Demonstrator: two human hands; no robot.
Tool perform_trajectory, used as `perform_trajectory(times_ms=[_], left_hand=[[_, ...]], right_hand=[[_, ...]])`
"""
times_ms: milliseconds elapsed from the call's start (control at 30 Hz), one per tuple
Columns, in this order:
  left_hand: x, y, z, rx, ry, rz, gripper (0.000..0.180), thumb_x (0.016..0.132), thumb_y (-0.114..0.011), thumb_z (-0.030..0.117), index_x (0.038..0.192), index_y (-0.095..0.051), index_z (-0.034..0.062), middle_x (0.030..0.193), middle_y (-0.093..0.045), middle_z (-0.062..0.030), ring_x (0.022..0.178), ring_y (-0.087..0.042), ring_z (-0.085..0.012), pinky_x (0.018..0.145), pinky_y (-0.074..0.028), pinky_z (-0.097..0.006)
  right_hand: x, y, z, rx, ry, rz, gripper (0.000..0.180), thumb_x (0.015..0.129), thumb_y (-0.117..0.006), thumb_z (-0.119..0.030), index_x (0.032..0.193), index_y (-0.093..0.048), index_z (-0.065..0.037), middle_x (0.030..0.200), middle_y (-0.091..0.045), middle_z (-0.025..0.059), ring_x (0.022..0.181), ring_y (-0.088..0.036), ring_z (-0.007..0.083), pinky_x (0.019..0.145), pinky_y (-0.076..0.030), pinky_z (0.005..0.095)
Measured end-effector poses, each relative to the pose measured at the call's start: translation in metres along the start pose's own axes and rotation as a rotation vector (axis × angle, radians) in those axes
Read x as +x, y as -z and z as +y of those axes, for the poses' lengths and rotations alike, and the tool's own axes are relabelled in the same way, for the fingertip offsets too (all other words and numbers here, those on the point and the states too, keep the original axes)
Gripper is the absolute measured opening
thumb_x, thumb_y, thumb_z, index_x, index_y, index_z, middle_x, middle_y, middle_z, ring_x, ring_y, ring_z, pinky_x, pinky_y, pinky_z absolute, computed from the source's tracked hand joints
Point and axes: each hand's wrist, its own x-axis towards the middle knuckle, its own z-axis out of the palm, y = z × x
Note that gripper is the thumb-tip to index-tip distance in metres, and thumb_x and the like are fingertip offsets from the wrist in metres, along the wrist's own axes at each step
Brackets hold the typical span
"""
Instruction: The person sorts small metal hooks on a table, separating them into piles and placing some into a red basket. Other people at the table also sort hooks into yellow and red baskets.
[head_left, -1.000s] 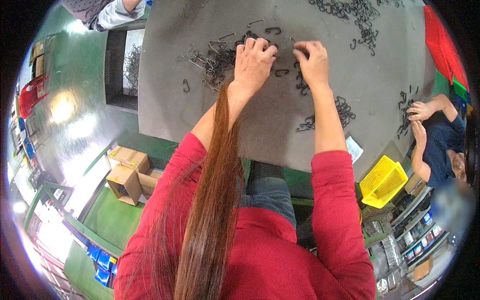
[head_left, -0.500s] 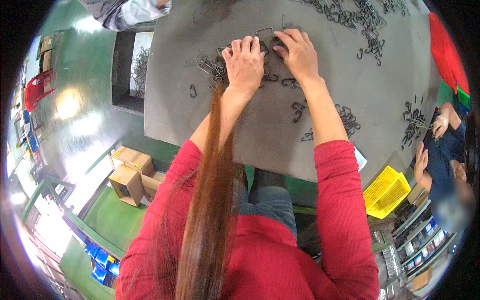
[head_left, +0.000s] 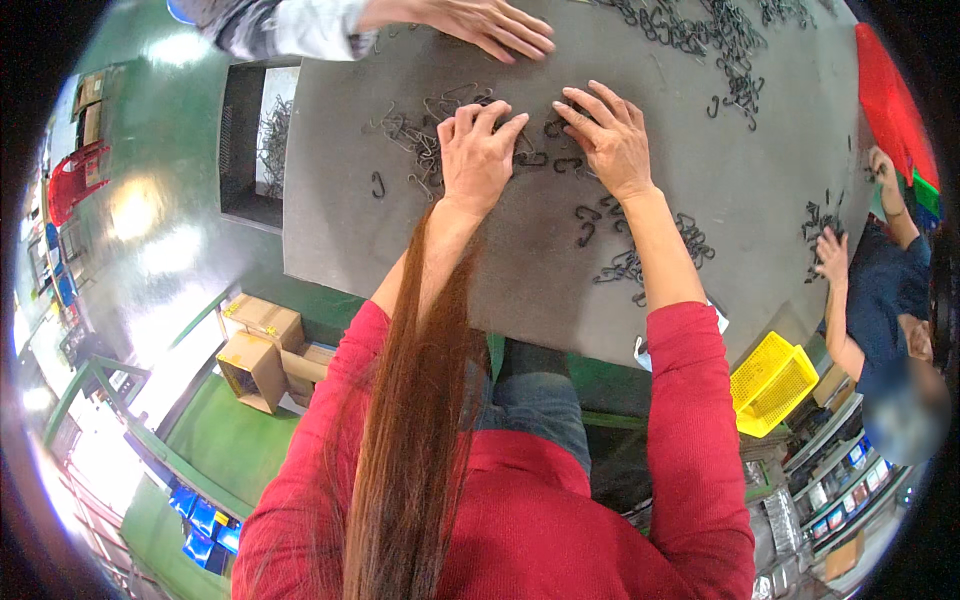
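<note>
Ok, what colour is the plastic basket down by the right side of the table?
Bright yellow. The basket shows in the head view, just below the table's edge.

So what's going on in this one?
A person in a red top leans over a grey table strewn with small dark metal hooks. Both hands lie palm-down on a loose cluster of hooks: the left hand on its right part, the right hand just beside it, fingers spread over the pieces. Whether either hand has one pinched cannot be told. Another person's hand rests at the far edge, and a third person in blue works at the right side.
</note>
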Motion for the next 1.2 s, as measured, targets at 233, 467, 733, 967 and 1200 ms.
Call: perform_trajectory(times_ms=[233, 467, 733, 967, 1200], left_hand=[[0.008, -0.009, 0.027, -0.042, -0.155, -0.004, 0.038, 0.080, -0.063, 0.014, 0.117, -0.062, 0.0226, 0.115, -0.057, 0.0057, 0.101, -0.050, -0.0187, 0.087, -0.037, -0.037], [0.003, -0.013, 0.029, 0.042, -0.227, -0.080, 0.040, 0.076, -0.063, 0.013, 0.115, -0.063, 0.0244, 0.119, -0.055, 0.0061, 0.105, -0.047, -0.0195, 0.090, -0.035, -0.038], [-0.005, 0.004, 0.024, 0.005, -0.070, -0.040, 0.028, 0.072, -0.071, 0.013, 0.099, -0.066, 0.0195, 0.112, -0.056, 0.0048, 0.106, -0.048, -0.0189, 0.089, -0.033, -0.038], [0.013, -0.034, 0.073, -0.110, 0.016, -0.017, 0.023, 0.072, -0.074, 0.020, 0.091, -0.062, 0.0148, 0.102, -0.056, 0.0010, 0.100, -0.049, -0.0202, 0.084, -0.035, -0.039], [0.024, -0.017, 0.070, -0.340, -0.014, 0.024, 0.015, 0.077, -0.072, 0.020, 0.084, -0.062, 0.0114, 0.100, -0.060, -0.0025, 0.099, -0.052, -0.0247, 0.082, -0.040, -0.039]], right_hand=[[-0.012, -0.006, 0.013, -0.050, -0.041, -0.015, 0.036, 0.082, -0.064, -0.032, 0.117, -0.063, -0.033, 0.129, -0.054, -0.0123, 0.125, -0.045, 0.0176, 0.102, -0.036, 0.0378], [-0.016, -0.002, 0.012, 0.020, -0.128, 0.044, 0.032, 0.080, -0.066, -0.033, 0.112, -0.067, -0.031, 0.127, -0.056, -0.0122, 0.124, -0.045, 0.0189, 0.102, -0.036, 0.0371], [-0.040, 0.014, 0.022, 0.007, -0.206, 0.056, 0.029, 0.080, -0.068, -0.032, 0.109, -0.069, -0.029, 0.125, -0.057, -0.0112, 0.122, -0.047, 0.0198, 0.101, -0.036, 0.0369], [-0.037, 0.011, 0.013, 0.054, -0.293, 0.110, 0.033, 0.081, -0.067, -0.029, 0.114, -0.066, -0.027, 0.124, -0.057, -0.0088, 0.121, -0.048, 0.0215, 0.101, -0.036, 0.0384], [-0.034, 0.009, 0.019, 0.016, -0.237, 0.080, 0.038, 0.085, -0.061, -0.022, 0.123, -0.059, -0.028, 0.131, -0.054, -0.0086, 0.125, -0.046, 0.0196, 0.105, -0.034, 0.0396]])
